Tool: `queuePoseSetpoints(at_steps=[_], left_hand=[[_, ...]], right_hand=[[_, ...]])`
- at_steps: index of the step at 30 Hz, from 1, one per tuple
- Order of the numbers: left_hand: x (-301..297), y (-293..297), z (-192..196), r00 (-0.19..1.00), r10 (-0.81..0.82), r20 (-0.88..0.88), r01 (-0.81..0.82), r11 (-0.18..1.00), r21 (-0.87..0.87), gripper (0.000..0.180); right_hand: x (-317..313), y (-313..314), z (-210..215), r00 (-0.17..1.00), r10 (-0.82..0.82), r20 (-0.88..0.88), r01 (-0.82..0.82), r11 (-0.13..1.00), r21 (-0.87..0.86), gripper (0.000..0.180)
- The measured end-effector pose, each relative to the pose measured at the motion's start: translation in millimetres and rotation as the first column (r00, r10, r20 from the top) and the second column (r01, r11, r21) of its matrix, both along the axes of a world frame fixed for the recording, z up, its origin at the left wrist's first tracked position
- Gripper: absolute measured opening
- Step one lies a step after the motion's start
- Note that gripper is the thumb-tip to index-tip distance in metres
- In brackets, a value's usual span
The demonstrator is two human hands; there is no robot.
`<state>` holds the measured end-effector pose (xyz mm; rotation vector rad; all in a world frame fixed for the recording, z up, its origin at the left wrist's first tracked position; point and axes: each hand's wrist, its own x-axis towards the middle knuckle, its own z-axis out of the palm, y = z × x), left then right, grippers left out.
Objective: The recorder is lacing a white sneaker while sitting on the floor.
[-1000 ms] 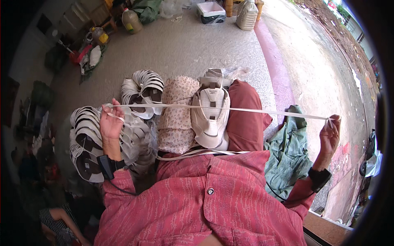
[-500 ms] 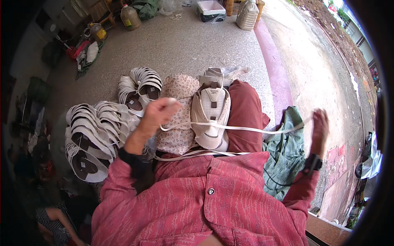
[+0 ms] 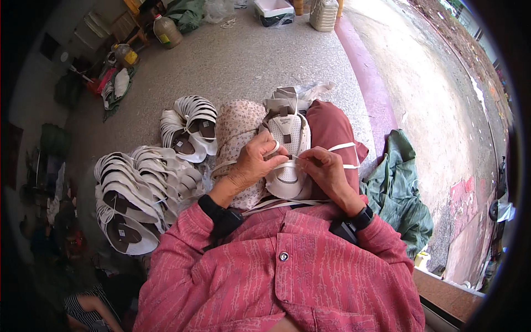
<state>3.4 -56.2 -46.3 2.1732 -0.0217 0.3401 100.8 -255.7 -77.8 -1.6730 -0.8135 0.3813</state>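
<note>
Lace [image 3: 342, 146] probably between indistinct right fingertips [image 3: 307, 157]

Floor [image 3: 232, 61] grey and speckled, bordered at right by a pink strip [image 3: 362, 63]. Toward its far edge are set a capped jug [image 3: 167, 31], a white box [image 3: 275, 8] and a pale square-sided container [image 3: 323, 15]. Nested uppers [image 3: 156, 182] are stacked at left, their footing partly hidden. Green cloth [image 3: 395, 191] is crumpled at right. Between two covered knees [image 3: 334, 124], a white shoe upper [image 3: 293, 131] is propped.
</note>
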Motion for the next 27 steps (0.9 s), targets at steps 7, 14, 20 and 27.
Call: queuePoseSetpoints(at_steps=[7,14,20,27], left_hand=[[1,-1,-6,0.997,-0.002,-0.076,-0.011,0.986,-0.165,0.011],[1,-2,-4,0.998,0.008,-0.055,-0.016,0.990,-0.138,0.011],[1,-2,-2,0.998,0.022,-0.059,-0.028,0.994,-0.106,0.012],[0,0,-8,1.000,-0.008,0.001,0.008,0.994,-0.105,0.013]], right_hand=[[-2,0,13,0.986,0.035,0.161,-0.032,0.999,-0.020,0.009],[0,-3,11,0.981,0.047,0.187,-0.053,0.998,0.028,0.008],[0,0,9,0.978,0.038,0.204,-0.046,0.998,0.031,0.009],[1,2,9,0.959,0.081,0.271,-0.096,0.994,0.043,0.010]])
